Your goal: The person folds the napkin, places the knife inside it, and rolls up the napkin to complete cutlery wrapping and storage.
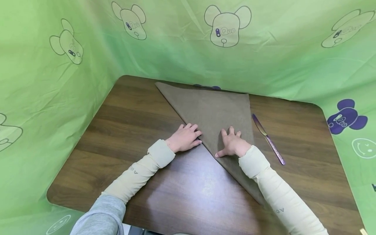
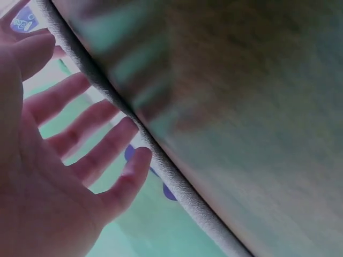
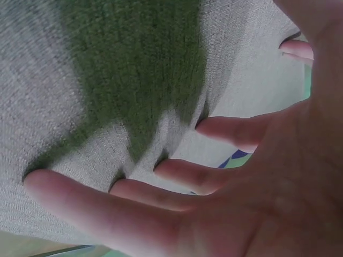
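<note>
A grey-brown cloth (image 1: 217, 111), folded into a triangle, lies on the wooden table with its long fold slanting from far left to near right. At the middle of that fold, my left hand (image 1: 184, 137) rests with its fingertips against the folded edge (image 2: 177, 176). My right hand (image 1: 233, 143) is spread on the cloth, its thumb close to the fold and the other fingers pointing away. In the right wrist view, the fingertips (image 3: 45, 179) touch the woven surface (image 3: 32, 107). Neither hand grips anything. My right forearm covers the cloth's near corner.
A table knife (image 1: 268, 138) with a purple handle lies to the right of the cloth. The brown table (image 1: 117, 120) has rounded corners. Green printed sheets (image 1: 176, 55) hang around its back and sides.
</note>
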A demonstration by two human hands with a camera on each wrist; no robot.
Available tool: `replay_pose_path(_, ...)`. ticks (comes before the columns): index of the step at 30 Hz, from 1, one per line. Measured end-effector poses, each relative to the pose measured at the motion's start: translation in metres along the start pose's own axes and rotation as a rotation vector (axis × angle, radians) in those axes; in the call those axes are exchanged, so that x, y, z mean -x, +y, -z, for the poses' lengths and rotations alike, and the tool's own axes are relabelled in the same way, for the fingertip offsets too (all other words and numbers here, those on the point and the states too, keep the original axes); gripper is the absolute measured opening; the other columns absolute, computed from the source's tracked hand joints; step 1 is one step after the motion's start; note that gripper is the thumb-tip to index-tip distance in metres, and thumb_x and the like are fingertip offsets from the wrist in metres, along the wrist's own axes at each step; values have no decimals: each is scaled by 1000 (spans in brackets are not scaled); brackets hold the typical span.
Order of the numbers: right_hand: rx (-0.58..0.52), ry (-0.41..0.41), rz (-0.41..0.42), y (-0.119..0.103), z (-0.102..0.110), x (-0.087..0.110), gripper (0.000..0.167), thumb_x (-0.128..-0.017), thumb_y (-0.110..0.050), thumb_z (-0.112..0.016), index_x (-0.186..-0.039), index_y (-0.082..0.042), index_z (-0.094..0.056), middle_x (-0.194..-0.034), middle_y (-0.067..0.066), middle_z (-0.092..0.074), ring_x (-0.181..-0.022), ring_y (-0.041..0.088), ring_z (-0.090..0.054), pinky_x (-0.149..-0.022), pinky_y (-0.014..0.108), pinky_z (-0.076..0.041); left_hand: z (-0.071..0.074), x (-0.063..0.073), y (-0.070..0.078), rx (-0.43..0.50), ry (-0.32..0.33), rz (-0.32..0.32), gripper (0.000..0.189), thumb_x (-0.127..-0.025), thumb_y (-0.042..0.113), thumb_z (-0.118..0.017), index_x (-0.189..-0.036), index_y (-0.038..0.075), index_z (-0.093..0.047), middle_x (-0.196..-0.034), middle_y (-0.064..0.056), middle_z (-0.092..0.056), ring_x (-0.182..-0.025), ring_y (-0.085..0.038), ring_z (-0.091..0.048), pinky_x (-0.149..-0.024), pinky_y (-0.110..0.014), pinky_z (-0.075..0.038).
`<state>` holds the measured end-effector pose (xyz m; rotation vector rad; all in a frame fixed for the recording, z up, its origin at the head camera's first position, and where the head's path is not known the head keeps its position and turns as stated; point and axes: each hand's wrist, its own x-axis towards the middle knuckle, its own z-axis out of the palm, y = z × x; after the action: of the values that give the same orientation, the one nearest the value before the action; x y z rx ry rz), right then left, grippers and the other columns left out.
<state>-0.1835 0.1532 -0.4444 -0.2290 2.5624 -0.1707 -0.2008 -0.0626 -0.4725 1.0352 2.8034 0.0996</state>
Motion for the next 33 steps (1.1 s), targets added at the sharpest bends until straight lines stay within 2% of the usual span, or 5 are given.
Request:
replay_pose_path(7,2,25,28,1,-1,6,110,-68,-42,-86,-145,6,-24,-143,39,-18,-125,66,-24,-89,69,-43,2,1,-3,-2,48,-25,35,-99,40,-50,-122,18,-64,-113,-1,-58,-105,-23,-54,-87,-41,-43)
replay_pose_path(11,-4,35,60,3,-3,11,107,-65,-40,-88,-142,4,-27,-141,37,-21,-121,62,-29,-84,65,-47,0,2,-9,-22,74,-21,33,-99,38,-51,-120,17,-64,-110,-2,-56,-104,-22,-54,-88,-39,-44)
replay_pose_path(15,-15,39,80,5,-6,17,107,-63,-37,-90,-142,2,-28,-143,35,-19,-122,60,-29,-85,63,-47,-2,4,-15,-37,85,2,33,-98,38,-53,-118,15,-64,-112,-5,-54,-102,-24,-53,-87,-40,-44)
replay_pose_path(23,-21,78,116,10,-10,25,107,-59,-34,-92,-141,0,-32,-147,34,-19,-127,58,-27,-88,62,-47,-2,8,-23,-24,44,74,42,-97,41,-54,-129,15,-57,-127,-11,-48,-110,-28,-52,-85,-42,-49)
replay_pose_path(33,-19,106,181,18,-14,32,108,-56,-35,-93,-142,-1,-35,-147,33,-24,-130,60,-27,-93,64,-43,2,18,-33,7,18,104,53,-95,42,-57,-139,13,-51,-138,-17,-43,-119,-35,-51,-100,-47,-44)
